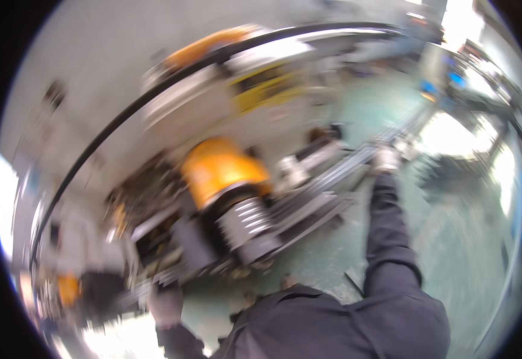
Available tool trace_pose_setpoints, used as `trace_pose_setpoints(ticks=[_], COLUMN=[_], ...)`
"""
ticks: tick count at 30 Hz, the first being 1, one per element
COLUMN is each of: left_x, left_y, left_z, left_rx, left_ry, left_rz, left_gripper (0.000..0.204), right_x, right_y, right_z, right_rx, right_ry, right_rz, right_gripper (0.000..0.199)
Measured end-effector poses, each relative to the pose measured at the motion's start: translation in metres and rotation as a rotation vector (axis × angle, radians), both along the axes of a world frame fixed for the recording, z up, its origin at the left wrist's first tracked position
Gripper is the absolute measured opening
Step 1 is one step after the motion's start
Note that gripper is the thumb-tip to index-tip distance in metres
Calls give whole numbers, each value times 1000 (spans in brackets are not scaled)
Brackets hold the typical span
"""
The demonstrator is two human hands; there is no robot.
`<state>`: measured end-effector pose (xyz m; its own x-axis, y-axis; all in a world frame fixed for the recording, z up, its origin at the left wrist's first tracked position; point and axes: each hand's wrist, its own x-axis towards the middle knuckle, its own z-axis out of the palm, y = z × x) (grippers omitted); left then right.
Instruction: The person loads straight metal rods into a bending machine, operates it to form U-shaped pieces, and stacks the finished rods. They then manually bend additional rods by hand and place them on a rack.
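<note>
Underfoot, green workshop floor (452,251) beside orange-capped machine (225,179), heavily blurred.

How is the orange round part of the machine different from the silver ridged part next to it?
The orange part looks smooth and bright, while the silver part is grey metal with ridges around it. The orange part looks wider; the silver part looks narrower. The orange part sits farther from the person, the silver part nearer. Both are rounded, lie tilted in one line on the same machine, and are blurred.
</note>
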<state>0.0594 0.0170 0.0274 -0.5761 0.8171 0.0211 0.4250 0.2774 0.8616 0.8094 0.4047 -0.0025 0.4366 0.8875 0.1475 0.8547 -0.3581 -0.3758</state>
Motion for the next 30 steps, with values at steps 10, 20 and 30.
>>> trace_pose_setpoints(ticks=[10,20,30], left_x=[-39,-30,-240], left_y=[-26,-72,-49], left_z=[25,96,90], left_rx=[544,-63,110], left_ry=[-1234,-349,665], left_rz=[419,-275,-89], left_gripper=[38,22,16], right_x=[-5,-431,-767], right_y=[-73,-420,-357], right_z=[-23,-6,140], right_rx=[376,7,406], right_ry=[1069,543,4], right_rz=[-283,908,1304], right_gripper=[71,10,23])
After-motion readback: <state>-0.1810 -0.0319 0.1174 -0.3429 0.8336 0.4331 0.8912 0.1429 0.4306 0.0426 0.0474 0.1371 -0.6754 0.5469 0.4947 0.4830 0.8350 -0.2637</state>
